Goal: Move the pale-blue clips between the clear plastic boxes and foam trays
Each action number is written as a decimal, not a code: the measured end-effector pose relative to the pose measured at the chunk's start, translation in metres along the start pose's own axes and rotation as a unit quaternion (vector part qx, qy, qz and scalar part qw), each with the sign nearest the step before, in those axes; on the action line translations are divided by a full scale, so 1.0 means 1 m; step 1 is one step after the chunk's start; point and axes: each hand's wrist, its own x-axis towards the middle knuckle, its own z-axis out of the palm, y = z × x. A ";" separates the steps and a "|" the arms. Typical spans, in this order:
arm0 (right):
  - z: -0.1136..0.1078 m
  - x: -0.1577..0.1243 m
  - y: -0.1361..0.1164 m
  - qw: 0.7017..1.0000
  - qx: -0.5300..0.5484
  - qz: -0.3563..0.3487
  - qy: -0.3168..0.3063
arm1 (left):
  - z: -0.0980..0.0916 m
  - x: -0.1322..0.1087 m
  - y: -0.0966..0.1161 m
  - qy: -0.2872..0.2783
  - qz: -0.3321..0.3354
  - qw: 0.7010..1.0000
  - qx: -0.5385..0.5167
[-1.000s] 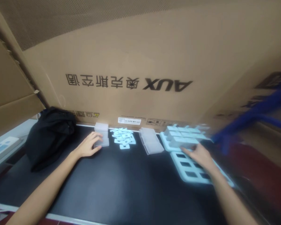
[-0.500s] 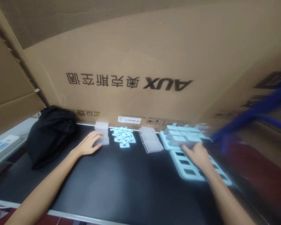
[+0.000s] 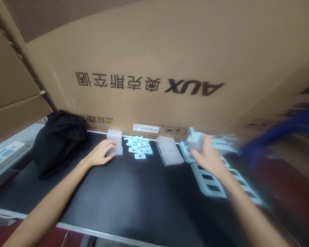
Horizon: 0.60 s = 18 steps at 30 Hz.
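My left hand [image 3: 101,152] rests at the left with fingers spread and curved, the fingertips over a stack of translucent white boxes [image 3: 114,134]. Thumb and fingers stay apart there. My right hand [image 3: 207,154] is closed around a pale box-shaped piece [image 3: 195,140] with a small light-blue tab on top; motion blurs it. This piece is just above a light-blue tray [image 3: 186,156] at the back right. In front of that tray lies a light-blue frame with square openings [image 3: 203,187], partly covered by my right wrist.
Small light-blue square pieces [image 3: 140,147] lie in a heap at the table's back. More translucent boxes [image 3: 171,152] lie right of them. A black cloth bag [image 3: 58,144] sits at left. A large cardboard box [image 3: 144,41] walls the back of the black table [image 3: 123,206]. Blue bars [image 3: 285,128] stand at right.
My right hand has closed on the pale piece and raised it up and slightly left from the tray. My left hand stays at the translucent boxes. The camera view has shifted slightly.
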 end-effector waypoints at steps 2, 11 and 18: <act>0.010 0.008 -0.041 0.996 -0.003 -0.061 -0.072 | 0.000 0.000 0.000 0.001 0.005 1.000 0.003; 0.057 0.031 -0.136 0.948 -0.176 -0.181 -0.196 | -0.001 -0.001 0.002 0.000 0.012 1.000 0.011; 0.055 0.035 -0.148 0.928 -0.242 -0.179 -0.218 | 0.001 -0.001 -0.001 0.006 0.019 1.000 0.006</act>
